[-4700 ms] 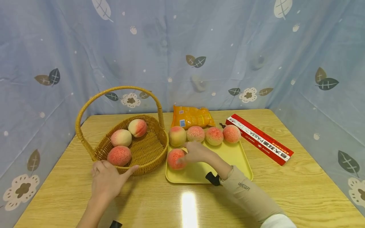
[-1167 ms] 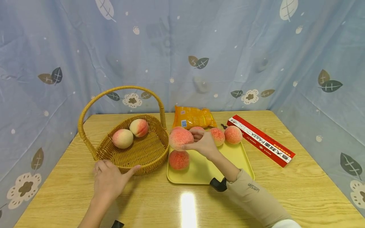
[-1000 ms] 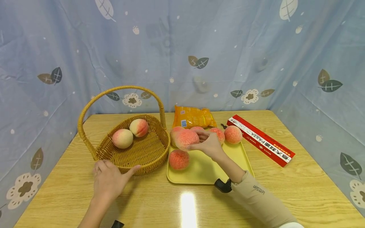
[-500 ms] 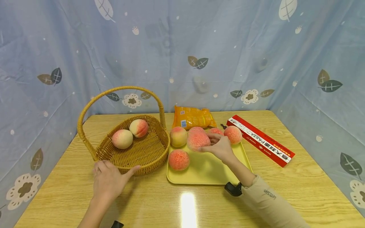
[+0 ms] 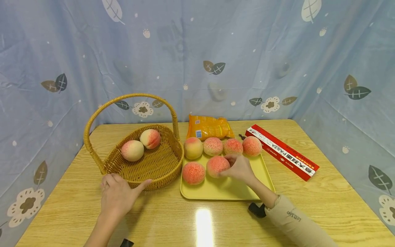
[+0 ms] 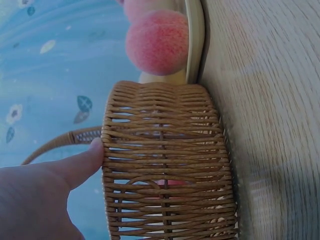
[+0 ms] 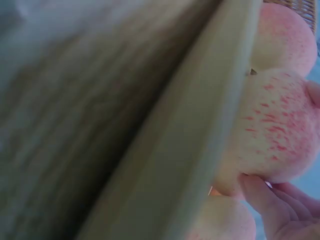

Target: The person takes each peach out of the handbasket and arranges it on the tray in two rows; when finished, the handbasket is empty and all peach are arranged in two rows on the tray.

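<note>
My right hand (image 5: pixel 241 168) holds a pink peach (image 5: pixel 217 166) between thumb and fingers, low over the yellow tray (image 5: pixel 237 192); up close, the right wrist view has this speckled peach (image 7: pixel 275 125) with the thumb against it. Just left of it in the tray sits another peach (image 5: pixel 193 173). My left hand (image 5: pixel 118 193) grips the front left rim of the wicker basket (image 5: pixel 160 178), with the thumb (image 6: pixel 90 159) along the rim. Two pale peaches, one at the front (image 5: pixel 132 151) and one behind (image 5: pixel 150 138), lie in the basket.
Several peaches, among them a yellowish one (image 5: pixel 193 148), line the tray's back edge. Behind them lies an orange packet (image 5: pixel 210 127). A red pasta box (image 5: pixel 281 151) lies slanted to the right. The basket's tall handle (image 5: pixel 131 95) arches above it. A patterned curtain (image 5: pixel 197 61) surrounds the table.
One red peach has left the basket. In my right hand it has come across the tray, rightward and down, to beside the front peach. My left hand stays on the basket.
</note>
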`<state>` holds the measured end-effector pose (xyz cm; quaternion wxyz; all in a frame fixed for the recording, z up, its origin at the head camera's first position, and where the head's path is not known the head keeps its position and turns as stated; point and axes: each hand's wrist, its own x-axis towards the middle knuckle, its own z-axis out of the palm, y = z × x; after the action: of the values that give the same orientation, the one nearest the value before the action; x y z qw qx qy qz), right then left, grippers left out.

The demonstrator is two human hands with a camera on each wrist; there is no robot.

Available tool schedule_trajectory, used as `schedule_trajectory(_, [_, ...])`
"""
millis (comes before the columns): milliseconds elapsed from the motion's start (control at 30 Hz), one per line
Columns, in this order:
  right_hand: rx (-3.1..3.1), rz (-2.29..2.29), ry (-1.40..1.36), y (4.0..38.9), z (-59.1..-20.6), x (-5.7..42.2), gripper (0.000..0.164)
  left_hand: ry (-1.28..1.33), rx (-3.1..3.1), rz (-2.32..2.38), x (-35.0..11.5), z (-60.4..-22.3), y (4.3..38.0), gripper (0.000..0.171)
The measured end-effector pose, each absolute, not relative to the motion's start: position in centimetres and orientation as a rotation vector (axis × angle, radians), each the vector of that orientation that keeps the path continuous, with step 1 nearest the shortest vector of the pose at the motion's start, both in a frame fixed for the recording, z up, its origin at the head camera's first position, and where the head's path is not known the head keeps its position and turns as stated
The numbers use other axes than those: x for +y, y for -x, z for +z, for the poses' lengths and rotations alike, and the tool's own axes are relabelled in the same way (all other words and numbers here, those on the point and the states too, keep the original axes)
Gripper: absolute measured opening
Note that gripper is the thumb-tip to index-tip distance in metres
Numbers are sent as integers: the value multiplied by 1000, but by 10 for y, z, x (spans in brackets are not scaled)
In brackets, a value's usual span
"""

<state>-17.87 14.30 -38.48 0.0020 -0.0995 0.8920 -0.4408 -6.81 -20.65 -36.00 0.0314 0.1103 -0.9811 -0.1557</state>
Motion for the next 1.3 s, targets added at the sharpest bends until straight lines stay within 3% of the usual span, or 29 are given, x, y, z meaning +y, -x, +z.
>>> schedule_trajectory(300, [2853, -1125, 440, 175, -382, 141, 69, -360, -3046, -491, -207, -359, 68, 115])
schedule_trajectory(733, [2821, -1111, 546, 170, -388, 139, 82, -361, -3045, -494, -206, -361, 68, 115])
schedule_trajectory(1300, [2794, -1168, 572, 169, -389, 139, 81, -362, -3026, -501, -206, -361, 68, 116])
